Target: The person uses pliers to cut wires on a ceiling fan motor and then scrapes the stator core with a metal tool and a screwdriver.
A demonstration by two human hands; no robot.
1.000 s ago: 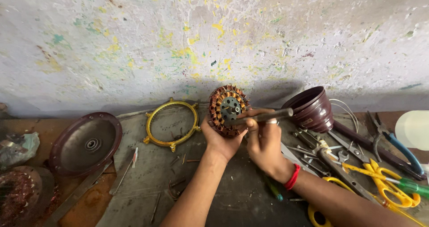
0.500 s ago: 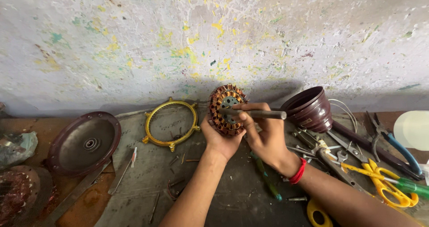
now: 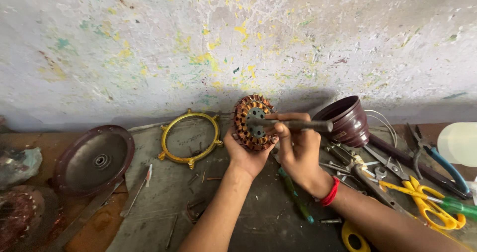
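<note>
Copper-wound motor coil (image 3: pixel 253 122) held upright over the middle of the desk (image 3: pixel 164 207), near the paint-flecked wall (image 3: pixel 238 38). Cupped from below by the left hand (image 3: pixel 247 151), fingers curled against its lower rim. Met at its centre by a dark metal rod (image 3: pixel 298 125), gripped in the closed fist of the right hand (image 3: pixel 298 150), red band at the wrist.

No packages or signs to be read; only a small pale label on the side of the tipped maroon cup (image 3: pixel 345 120), right of the rod. Further right, a white plastic container (image 3: pixel 459 143) at the frame's edge.

Crowded on the right: yellow scissors (image 3: pixel 427 205), blue-handled pliers (image 3: pixel 442 160), loose metal tools. Left of the coil, a yellow ring (image 3: pixel 190 135) lying flat, then a dark round cover plate (image 3: pixel 94 160) near the desk's left edge. Open room on the grey sheet between ring and forearms, scattered with small screws.
</note>
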